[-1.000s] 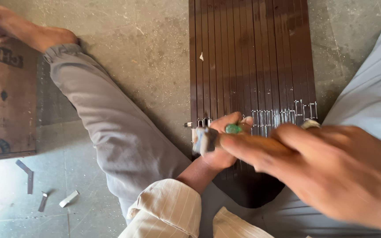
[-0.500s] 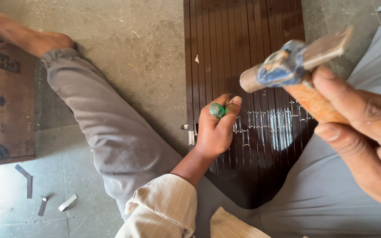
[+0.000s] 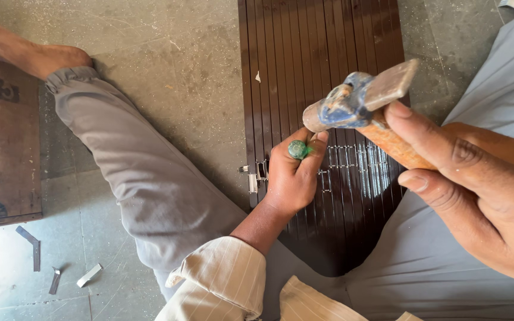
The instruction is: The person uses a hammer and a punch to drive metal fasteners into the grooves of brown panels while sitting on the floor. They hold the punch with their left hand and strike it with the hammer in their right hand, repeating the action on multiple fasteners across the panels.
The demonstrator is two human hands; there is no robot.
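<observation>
Hammer [image 3: 358, 101] gripped in right hand [image 3: 477, 196], raised for swing; green-headed punch [image 3: 298, 149] pinched upright by left hand [image 3: 291, 175] on dark slatted panel [image 3: 304, 59], steadied beside metal staples [image 3: 352, 157]

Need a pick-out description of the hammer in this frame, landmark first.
Start at the dark brown slatted panel lying on the grey floor between the seated person's legs. Above its lower half, the right hand grips a hammer raised over the left hand. It is the only tool with an orange wooden handle and a blue-stained metal head; the small metal clips on the panel are bare silver.
</observation>
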